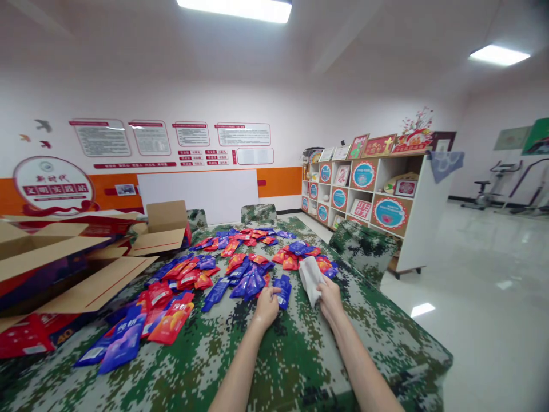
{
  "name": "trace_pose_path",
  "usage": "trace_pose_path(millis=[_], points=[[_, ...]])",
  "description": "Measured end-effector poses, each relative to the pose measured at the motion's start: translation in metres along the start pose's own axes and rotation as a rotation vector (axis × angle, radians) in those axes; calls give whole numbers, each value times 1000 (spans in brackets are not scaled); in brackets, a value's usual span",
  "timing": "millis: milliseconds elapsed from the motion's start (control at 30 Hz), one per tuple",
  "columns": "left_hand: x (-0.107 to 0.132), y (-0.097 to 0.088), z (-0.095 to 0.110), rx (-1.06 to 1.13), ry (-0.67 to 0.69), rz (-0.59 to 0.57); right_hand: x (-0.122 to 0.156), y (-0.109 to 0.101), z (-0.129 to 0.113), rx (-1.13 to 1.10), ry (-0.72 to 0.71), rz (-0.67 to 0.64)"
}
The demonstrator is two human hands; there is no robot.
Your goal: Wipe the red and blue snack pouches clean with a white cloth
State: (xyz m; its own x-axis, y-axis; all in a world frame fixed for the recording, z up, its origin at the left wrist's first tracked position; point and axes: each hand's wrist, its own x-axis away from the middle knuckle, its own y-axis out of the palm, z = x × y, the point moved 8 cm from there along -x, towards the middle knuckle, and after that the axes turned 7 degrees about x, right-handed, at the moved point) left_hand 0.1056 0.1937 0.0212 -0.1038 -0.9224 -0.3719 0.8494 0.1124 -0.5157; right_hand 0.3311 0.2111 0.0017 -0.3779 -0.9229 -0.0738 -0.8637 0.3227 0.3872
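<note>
My left hand is closed at the edge of a small blue packet, its index finger lying over the packet's side. In my right hand is a limp white cloth piece, gripped at its right edge and held just above the table; whether it is a bag I cannot tell. Beyond my left hand lies a heap of blue packets mixed with red ones. Another pile of red and blue packets sits behind the white cloth piece, partly hidden by it.
A camouflage cloth covers the table. Larger red and blue pouches lie at left, beside open cardboard boxes. More packets are spread farther back. Camouflage-covered chairs and a white shelf stand beyond the right edge.
</note>
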Motion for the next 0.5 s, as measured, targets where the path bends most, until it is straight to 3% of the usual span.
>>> trace_pose_path(millis=[133, 300, 500], points=[[13, 5, 3, -105, 11, -61, 3, 1, -2, 37, 7, 15], [29, 3, 19, -488, 54, -74, 2, 2, 0, 113, -13, 6], [34, -7, 40, -520, 145, -86, 1, 4, -1, 156, -20, -28]])
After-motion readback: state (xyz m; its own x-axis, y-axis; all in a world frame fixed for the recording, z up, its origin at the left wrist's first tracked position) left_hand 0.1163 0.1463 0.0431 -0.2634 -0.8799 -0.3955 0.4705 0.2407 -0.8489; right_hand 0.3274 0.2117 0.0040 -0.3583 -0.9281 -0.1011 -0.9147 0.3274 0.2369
